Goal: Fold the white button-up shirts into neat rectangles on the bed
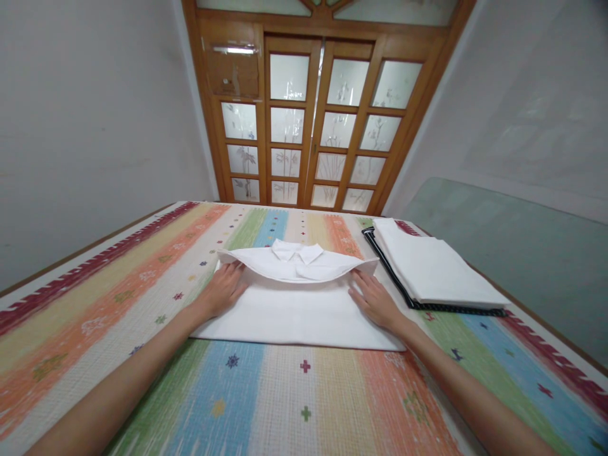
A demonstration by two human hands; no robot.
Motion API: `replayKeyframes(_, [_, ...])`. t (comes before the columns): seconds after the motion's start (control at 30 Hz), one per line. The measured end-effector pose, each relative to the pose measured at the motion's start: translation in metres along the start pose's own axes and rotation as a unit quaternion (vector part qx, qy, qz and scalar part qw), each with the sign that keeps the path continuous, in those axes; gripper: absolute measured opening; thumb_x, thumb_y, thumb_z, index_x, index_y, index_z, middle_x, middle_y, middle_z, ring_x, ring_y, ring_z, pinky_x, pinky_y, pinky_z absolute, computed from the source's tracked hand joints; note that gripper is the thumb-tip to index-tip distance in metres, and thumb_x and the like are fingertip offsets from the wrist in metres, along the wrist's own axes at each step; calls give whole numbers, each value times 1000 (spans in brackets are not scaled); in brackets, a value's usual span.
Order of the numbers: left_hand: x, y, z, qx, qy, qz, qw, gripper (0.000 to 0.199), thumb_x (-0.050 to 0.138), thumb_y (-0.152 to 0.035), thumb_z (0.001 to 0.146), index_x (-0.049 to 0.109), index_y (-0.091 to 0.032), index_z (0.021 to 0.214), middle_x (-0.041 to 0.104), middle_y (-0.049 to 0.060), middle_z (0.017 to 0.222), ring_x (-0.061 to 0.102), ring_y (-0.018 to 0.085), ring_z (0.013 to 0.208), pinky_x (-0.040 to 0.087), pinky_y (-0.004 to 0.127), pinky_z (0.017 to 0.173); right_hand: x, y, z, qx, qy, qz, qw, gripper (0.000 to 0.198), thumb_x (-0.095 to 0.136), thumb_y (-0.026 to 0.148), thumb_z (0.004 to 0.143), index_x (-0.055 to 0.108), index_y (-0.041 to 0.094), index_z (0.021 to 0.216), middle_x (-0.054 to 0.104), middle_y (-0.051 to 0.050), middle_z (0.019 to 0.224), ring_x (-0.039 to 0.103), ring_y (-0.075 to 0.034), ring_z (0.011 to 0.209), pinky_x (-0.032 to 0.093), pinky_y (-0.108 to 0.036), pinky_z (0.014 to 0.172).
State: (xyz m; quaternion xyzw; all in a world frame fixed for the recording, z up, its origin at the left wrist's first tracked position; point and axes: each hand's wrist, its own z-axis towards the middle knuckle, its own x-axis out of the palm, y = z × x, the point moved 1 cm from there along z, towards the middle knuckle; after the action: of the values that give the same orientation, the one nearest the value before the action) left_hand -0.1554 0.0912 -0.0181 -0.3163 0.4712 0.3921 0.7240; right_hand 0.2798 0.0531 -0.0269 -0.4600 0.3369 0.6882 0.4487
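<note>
A white collared shirt [304, 316], folded into a wide rectangle, lies in front of me. Its collar [297, 252] stands at the far side, above an upper layer whose near edge bows up from the layer beneath. At the left end of that edge, my left hand [223, 290] is closed on the cloth, the fingertips partly tucked under the fold. My right hand [374, 299] grips the right end in the same way, its fingertips partly hidden by the fabric.
A folded stack of white cloth [441, 269] over a black-edged piece [389, 266] lies to the right. Beneath everything spreads a colourful striped tablecloth [285, 399]. Beyond the table are wooden glass-paned doors [313, 126], with a pale green panel [513, 234] at the right.
</note>
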Motion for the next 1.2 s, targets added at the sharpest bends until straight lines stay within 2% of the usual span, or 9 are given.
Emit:
replayKeyframes(0.17, [10, 10, 1, -46, 73, -1, 996, 68, 27, -50, 95, 32, -9, 149, 28, 17, 157, 24, 32, 145, 25, 49, 115, 18, -14, 7, 36, 47, 23, 998, 63, 24, 47, 99, 31, 12, 150, 34, -17, 154, 31, -27, 143, 29, -50, 114])
replayKeyframes(0.27, [12, 12, 1, -74, 126, -8, 989, 73, 22, -56, 95, 32, -8, 149, 26, 17, 157, 20, 32, 146, 22, 50, 116, 27, -20, 8, 78, 94, 13, 992, 66, 22, 52, 98, 35, 11, 149, 30, -18, 156, 25, -28, 145, 26, -49, 115])
replayKeyframes(0.4, [11, 10, 1, -83, 137, -12, 987, 73, 22, -56, 94, 33, -9, 149, 24, 17, 157, 20, 32, 146, 21, 51, 116, 31, -22, 8, 105, 108, 0, 989, 66, 21, 54, 98, 34, 16, 150, 28, -16, 157, 24, -28, 145, 25, -51, 114])
replayKeyframes(0.6, [7, 13, 7, -166, 77, -43, 982, 71, 37, -48, 90, 38, 1, 142, 30, 25, 154, 27, 32, 144, 27, 45, 115, 28, -22, 11, 114, 40, -2, 993, 59, 33, 46, 96, 48, 8, 139, 39, -21, 150, 30, -31, 143, 26, -50, 115])
replayKeyframes(0.73, [-5, 26, 17, -260, 4, -110, 959, 59, 44, -40, 87, 42, -9, 137, 54, 18, 139, 54, 27, 126, 44, 38, 103, 23, -27, 14, 147, 8, 7, 989, 50, 38, 34, 92, 53, 10, 133, 49, -19, 144, 40, -30, 137, 30, -51, 113])
replayKeyframes(0.83, [-10, 36, 26, -296, -7, -107, 949, 54, 45, -35, 85, 45, -12, 134, 60, 16, 132, 60, 27, 118, 47, 38, 99, 20, -26, 20, 157, 28, -15, 987, 48, 41, 31, 91, 56, 7, 129, 46, -20, 146, 37, -32, 139, 27, -50, 115])
replayKeyframes(0.97, [-4, 22, 42, -217, 2, -34, 976, 52, 43, -31, 87, 48, -7, 133, 51, 19, 142, 43, 29, 135, 31, 43, 114, 18, -2, 40, 140, 71, -29, 987, 52, 36, 33, 94, 49, 5, 137, 35, -20, 153, 24, -33, 145, 21, -53, 116])
replayKeyframes(1.1, [16, -28, 64, -78, 61, -50, 994, 57, 34, -41, 94, 43, -7, 139, 34, 18, 154, 24, 31, 145, 24, 46, 117, 20, 48, 71, 123, 115, 26, 985, 61, 27, 39, 99, 35, 2, 147, 20, -22, 158, 14, -33, 147, 18, -51, 117])
replayKeyframes(1.2, [32, -67, 85, -8, 96, -61, 993, 58, 28, -42, 97, 38, -11, 145, 26, 16, 158, 17, 32, 147, 22, 49, 117, 23, 90, 92, 81, 97, 73, 989, 62, 20, 42, 102, 29, 6, 151, 15, -17, 160, 6, -32, 148, 17, -49, 118])
